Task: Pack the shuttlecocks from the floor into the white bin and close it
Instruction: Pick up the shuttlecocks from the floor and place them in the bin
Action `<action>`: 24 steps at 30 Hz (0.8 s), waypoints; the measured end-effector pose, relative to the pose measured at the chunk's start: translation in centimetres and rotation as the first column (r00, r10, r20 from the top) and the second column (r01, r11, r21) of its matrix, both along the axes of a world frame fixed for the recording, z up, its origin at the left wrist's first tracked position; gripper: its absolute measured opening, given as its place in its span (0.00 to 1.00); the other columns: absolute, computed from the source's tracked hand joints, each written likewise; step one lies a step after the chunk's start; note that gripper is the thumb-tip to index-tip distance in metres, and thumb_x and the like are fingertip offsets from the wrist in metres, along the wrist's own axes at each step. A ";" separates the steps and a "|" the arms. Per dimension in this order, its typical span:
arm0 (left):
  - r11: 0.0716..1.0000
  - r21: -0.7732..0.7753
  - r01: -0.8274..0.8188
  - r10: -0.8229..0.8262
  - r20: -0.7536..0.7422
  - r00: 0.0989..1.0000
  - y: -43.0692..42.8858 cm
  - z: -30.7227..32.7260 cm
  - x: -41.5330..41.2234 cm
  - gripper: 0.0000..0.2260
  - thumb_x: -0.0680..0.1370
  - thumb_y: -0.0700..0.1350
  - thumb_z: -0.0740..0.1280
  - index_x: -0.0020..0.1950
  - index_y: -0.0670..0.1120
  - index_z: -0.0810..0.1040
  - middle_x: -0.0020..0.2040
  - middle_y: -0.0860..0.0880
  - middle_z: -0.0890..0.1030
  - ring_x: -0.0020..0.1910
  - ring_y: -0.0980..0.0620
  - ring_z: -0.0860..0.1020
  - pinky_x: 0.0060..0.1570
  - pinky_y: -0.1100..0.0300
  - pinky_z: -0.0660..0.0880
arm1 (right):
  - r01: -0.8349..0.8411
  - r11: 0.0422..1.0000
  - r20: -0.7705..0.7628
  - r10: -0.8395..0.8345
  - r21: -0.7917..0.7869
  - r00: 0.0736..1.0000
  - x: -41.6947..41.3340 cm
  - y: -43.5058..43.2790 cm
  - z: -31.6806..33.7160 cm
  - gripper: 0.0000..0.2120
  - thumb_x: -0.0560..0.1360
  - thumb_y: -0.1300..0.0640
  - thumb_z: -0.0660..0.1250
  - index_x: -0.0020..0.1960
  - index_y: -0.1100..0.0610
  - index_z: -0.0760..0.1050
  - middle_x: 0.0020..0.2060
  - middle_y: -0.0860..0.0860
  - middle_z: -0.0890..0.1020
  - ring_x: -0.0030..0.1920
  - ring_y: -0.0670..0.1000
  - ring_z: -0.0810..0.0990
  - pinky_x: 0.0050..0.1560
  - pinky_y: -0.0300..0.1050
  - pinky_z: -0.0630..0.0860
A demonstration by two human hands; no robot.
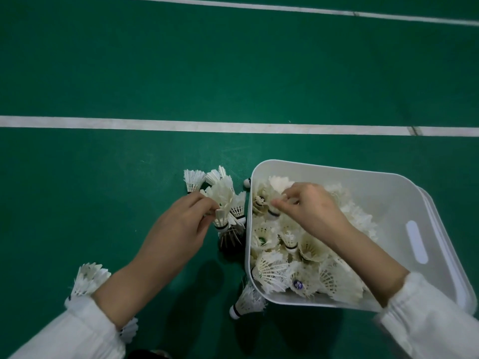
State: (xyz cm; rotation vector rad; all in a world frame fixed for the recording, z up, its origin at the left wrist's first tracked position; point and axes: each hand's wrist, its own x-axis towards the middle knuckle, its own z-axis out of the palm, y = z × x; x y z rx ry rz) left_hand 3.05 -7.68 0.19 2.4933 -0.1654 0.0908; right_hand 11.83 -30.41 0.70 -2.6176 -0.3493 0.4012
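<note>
The left hand [178, 224] pinched a shuttlecock stack [222, 200] in its grip, just beside the white bin [388, 178]. The right hand [315, 211] pinched one shuttlecock [272, 212] in its grip over the bin, which was full of more. Loose shuttlecocks [246, 303] lay on the green floor [129, 73].

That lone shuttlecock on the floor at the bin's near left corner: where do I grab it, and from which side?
Pinch the shuttlecock by its cork, coming from the near side. It lies on its side with the black-banded cork pointing toward you, clear of the white bin. Its frayed feathers sit against the bin's corner and would likely crush.
</note>
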 end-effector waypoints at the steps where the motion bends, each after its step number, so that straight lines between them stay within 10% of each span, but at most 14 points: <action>1: 1.000 0.003 0.002 -0.002 -0.001 1.000 0.0 0.0 0.0 0.04 0.75 0.40 0.67 0.48 0.46 0.77 0.44 0.53 0.75 0.41 0.54 0.74 0.41 0.55 0.75 | -0.027 1.000 -0.024 0.027 -0.015 0.999 -0.2 0.1 -0.4 0.14 0.75 0.46 0.65 0.45 0.55 0.82 0.45 0.48 0.82 0.46 0.48 0.78 0.51 0.47 0.75; 16: 0.999 0.021 0.029 -0.029 0.000 1.000 -0.6 0.4 0.1 0.03 0.75 0.39 0.66 0.47 0.45 0.77 0.43 0.52 0.75 0.41 0.52 0.74 0.40 0.57 0.73 | -0.345 0.876 -0.174 0.302 -0.336 0.937 -2.9 2.4 -4.5 0.19 0.80 0.46 0.49 0.57 0.52 0.75 0.59 0.47 0.76 0.59 0.54 0.68 0.62 0.53 0.63; 24: 0.998 0.014 0.066 -0.067 0.069 0.995 -2.0 2.4 1.1 0.03 0.76 0.41 0.65 0.48 0.44 0.76 0.43 0.52 0.76 0.41 0.51 0.74 0.40 0.54 0.75 | -0.222 0.975 0.009 0.222 0.012 0.975 -2.6 -1.4 1.8 0.19 0.77 0.50 0.61 0.67 0.49 0.66 0.65 0.43 0.69 0.58 0.45 0.74 0.63 0.46 0.72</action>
